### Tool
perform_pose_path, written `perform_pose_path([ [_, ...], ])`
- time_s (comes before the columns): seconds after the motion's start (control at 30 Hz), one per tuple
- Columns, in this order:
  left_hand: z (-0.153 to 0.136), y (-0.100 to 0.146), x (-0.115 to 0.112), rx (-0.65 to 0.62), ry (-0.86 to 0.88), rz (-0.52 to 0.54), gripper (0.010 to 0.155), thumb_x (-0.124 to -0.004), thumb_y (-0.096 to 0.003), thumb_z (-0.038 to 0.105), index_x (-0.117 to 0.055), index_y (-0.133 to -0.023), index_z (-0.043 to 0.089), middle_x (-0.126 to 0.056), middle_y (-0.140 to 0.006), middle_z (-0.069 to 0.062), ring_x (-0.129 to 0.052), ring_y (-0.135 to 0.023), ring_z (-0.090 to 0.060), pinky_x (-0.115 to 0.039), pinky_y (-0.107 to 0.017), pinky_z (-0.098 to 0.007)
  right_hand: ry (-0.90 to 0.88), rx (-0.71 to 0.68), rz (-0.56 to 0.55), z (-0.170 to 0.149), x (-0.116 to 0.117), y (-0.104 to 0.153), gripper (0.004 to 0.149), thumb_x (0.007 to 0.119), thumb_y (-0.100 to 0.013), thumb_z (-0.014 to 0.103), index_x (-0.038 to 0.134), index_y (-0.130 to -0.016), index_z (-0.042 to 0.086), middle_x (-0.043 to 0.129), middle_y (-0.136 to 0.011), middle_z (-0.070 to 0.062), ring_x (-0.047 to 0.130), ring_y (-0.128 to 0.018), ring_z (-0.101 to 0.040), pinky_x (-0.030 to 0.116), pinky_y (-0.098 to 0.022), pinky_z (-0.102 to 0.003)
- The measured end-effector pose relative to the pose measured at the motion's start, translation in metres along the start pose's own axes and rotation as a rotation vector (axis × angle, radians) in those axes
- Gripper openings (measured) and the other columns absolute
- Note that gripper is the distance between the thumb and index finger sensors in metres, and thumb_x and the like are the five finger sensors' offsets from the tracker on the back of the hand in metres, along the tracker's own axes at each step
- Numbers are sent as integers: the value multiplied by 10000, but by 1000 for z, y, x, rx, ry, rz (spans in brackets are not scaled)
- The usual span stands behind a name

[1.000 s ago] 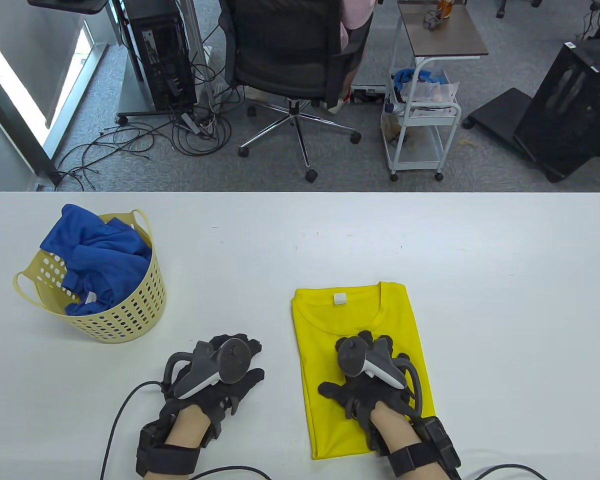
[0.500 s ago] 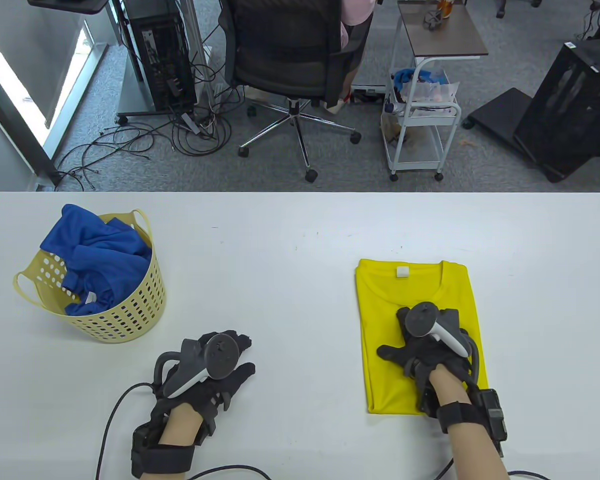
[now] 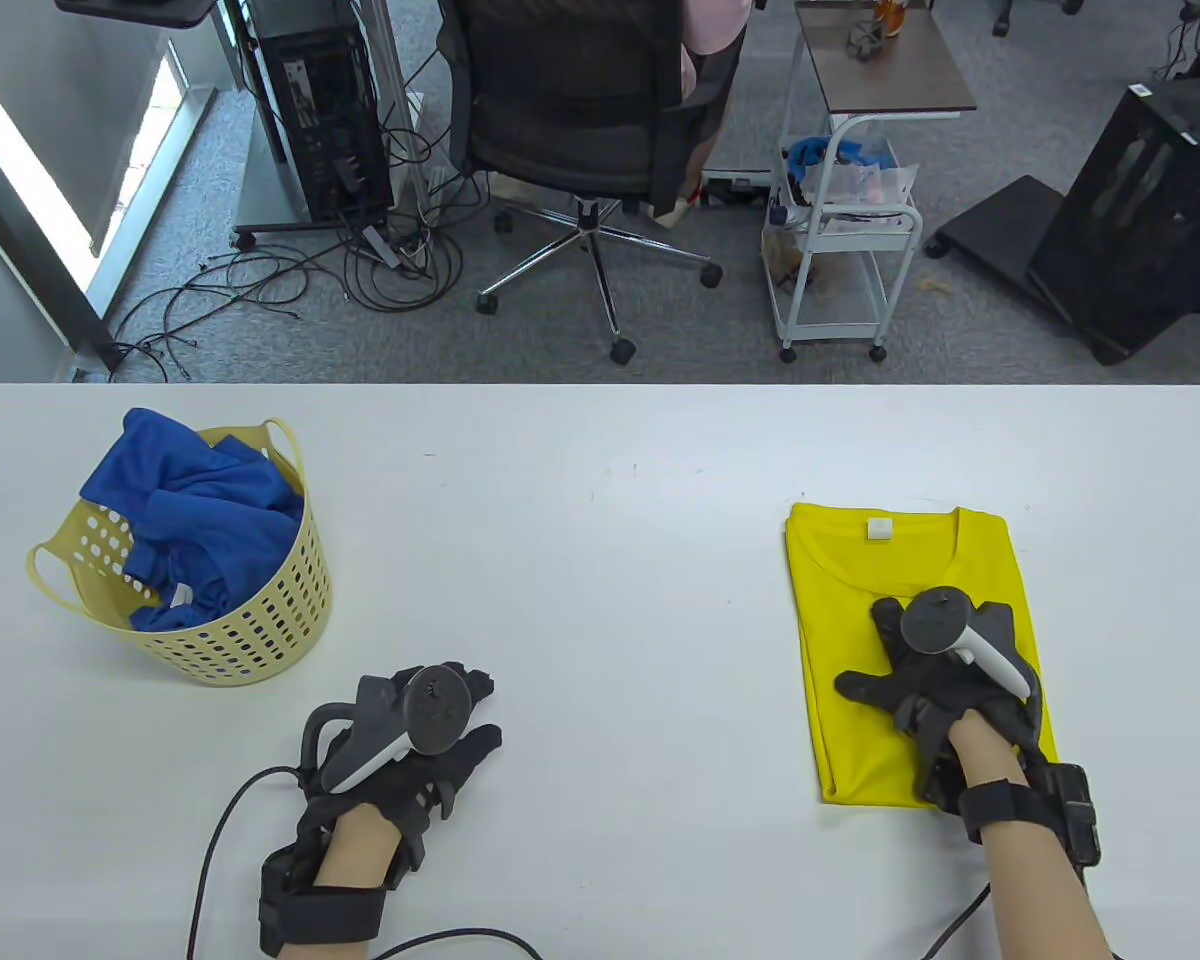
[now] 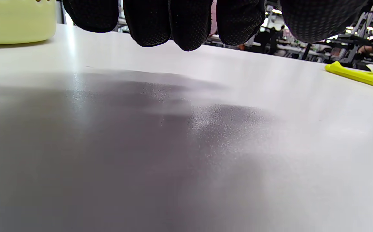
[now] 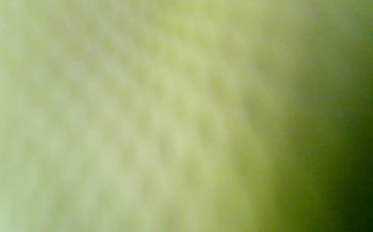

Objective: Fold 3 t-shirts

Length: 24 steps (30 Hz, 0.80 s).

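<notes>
Folded yellow t-shirt [image 3: 900, 610] lies toward the desk's [image 3: 600, 470] right near edge. Right hand [image 3: 945, 680] rests flat on it, fingers spread. Left hand [image 3: 410, 745] open, gripping nothing, near edge. Blue t-shirts [image 3: 205, 510] in the yellow basket [image 3: 260, 630], left side.

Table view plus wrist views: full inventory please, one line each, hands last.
Folded yellow t-shirt: 1, yellow with white neck label, flat on the table's right side.
Crumpled blue t-shirts: count unclear, blue, piled in the basket.
Perforated plastic laundry basket: 1, pale yellow, table's left side.
White table: 1, white, fills the lower part of the view.
Black mesh office chair: 1, black, on the floor beyond the table.
White rolling cart: 1, white with brown top, right of the chair.
Black computer tower: 1, black, left of the chair.
Left hand: 1, black glove, over bare table, holds nothing.
Right hand: 1, black glove, rests flat on the yellow shirt.
</notes>
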<state>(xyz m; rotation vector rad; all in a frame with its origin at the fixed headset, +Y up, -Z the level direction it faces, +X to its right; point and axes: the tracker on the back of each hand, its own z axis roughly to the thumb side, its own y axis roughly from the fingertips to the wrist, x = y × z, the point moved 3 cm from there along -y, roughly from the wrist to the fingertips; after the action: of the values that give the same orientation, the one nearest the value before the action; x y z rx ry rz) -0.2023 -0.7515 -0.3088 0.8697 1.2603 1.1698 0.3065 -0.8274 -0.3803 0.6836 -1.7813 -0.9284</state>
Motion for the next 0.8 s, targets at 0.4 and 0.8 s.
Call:
perform_pose_path([
  [0.4, 1, 1, -3, -1, -6, -15, 656, -664, -414, 650, -571, -1016, 405, -633, -1081, 13, -630, -1007, -289, -605, -737, -551, 9, -30, 10, -20, -6, 1, 900, 707, -323, 683, 75, -923, 459, -198, -975, 25, -248, -894, -331, -119, -556, -698],
  [0.8, 0, 2, -2, 1, 13, -3, 667, -670, -413, 644, -570, -1021, 387, -625, -1089, 13, -606, -1030, -272, -596, -750, -546, 8, -27, -15, -23, -9, 3, 905, 713, -328, 679, 84, -934, 444, -180, -993, 9, -230, -908, -346, -104, -573, -705],
])
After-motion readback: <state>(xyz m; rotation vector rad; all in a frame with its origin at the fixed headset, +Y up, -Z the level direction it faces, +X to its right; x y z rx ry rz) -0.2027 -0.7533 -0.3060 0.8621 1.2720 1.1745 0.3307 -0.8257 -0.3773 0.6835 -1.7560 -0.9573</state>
